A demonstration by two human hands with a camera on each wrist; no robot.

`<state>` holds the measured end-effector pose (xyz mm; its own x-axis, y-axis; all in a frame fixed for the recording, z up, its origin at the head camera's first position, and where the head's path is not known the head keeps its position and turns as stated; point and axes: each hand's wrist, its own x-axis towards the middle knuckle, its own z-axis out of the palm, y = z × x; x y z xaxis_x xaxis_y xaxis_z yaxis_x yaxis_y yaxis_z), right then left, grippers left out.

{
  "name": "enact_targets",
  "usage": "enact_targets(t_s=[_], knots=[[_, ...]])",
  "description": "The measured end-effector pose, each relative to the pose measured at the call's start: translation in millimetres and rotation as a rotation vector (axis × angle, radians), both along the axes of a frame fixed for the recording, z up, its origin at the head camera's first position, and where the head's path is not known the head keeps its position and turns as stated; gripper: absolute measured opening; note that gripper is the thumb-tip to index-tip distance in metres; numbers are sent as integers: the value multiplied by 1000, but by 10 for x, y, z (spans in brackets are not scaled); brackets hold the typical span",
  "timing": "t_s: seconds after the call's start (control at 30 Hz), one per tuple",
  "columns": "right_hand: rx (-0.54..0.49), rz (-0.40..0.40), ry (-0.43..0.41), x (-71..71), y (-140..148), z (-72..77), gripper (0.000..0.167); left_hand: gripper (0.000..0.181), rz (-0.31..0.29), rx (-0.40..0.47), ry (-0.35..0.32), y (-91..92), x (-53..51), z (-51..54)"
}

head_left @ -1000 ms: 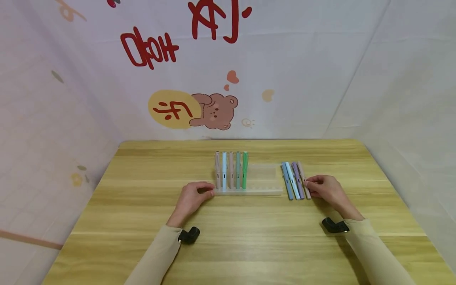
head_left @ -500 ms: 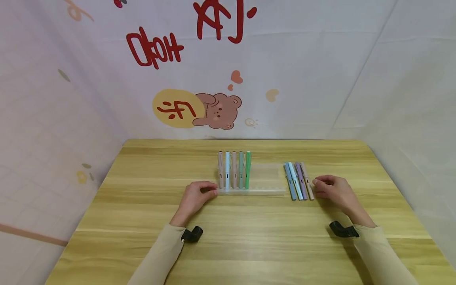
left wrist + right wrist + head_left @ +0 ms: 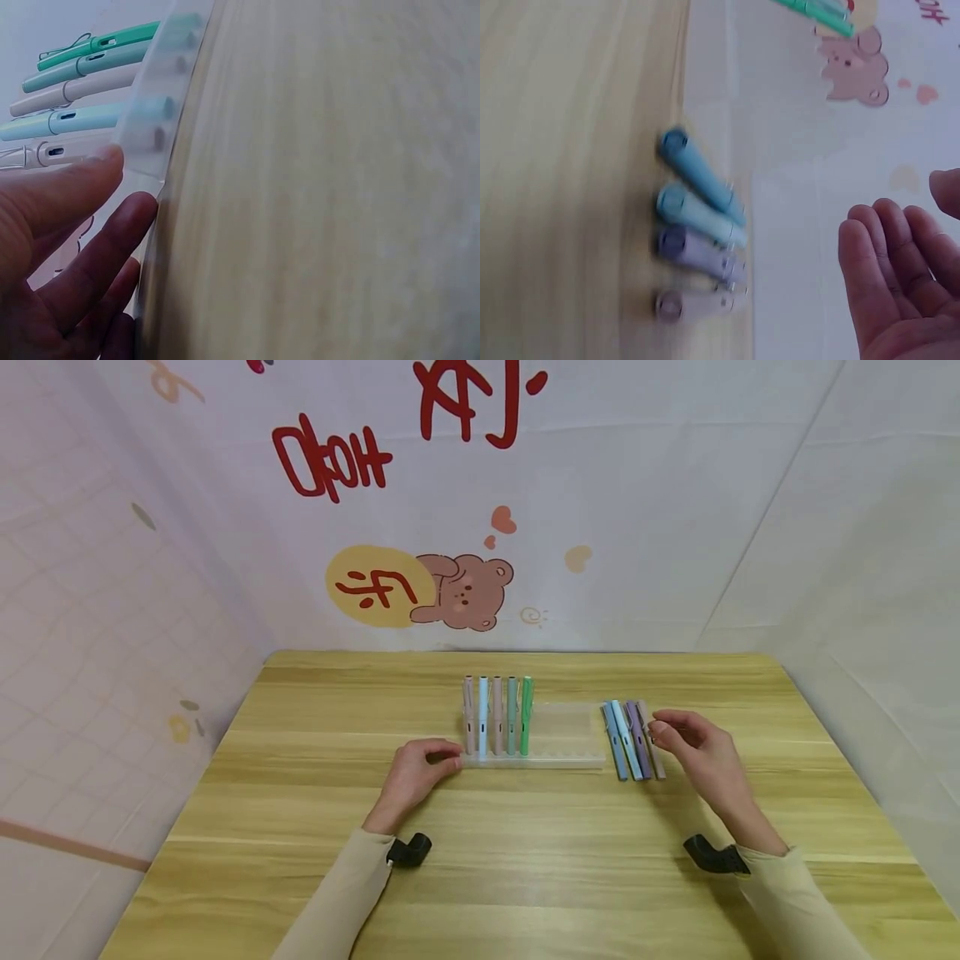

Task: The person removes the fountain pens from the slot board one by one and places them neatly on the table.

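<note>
Left grip (image 3: 414, 775) pinches the clear rack (image 3: 536, 762) at its end; right grip (image 3: 708, 762) hovers, thumb apart from fingers, near four pens (image 3: 627, 742).

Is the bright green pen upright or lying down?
Upright: the green pen stands with its lower end in the translucent holder.

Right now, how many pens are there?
9. Five stand in the clear rack: first pinkish pen, light blue pen, second pinkish pen, teal pen, green pen. Four lie right of it: darker blue pen, pale blue pen, purple pen, third pinkish pen. No others show.
</note>
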<state>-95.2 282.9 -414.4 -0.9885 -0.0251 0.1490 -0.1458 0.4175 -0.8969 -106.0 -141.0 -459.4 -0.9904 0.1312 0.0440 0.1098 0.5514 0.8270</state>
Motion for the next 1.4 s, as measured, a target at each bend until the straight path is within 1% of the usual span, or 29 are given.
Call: enact_targets(t_s=[0.07,0.2,0.4,0.63,0.87,1.0,1.1,1.23,1.4], knots=[[-38,14,23,2,-78,18,40,15,0,0,0,0,1,2],[-80,47,49,2,-228,32,37,15,-1,3,-4,7,2,11],[-125,114,48,2,-472,-51,31,16,2,-2,-18,6,13,9],[-72,192,7,-52,-725,-123,29,16,0,-12,-14,0,4,-1],[-9,237,7,-108,-936,-203,29,15,-11,-18,5,0,15,3],[8,258,-14,-161,-1014,-264,30,15,-6,-18,-1,6,14,2],[-1,286,-28,-204,-1063,-295,31,15,-4,-17,-9,8,12,-1],[14,322,-52,-267,-1133,-302,36,15,-8,-24,-5,8,9,2],[80,352,-95,-328,-1212,-271,39,15,-7,-23,-8,13,15,10]])
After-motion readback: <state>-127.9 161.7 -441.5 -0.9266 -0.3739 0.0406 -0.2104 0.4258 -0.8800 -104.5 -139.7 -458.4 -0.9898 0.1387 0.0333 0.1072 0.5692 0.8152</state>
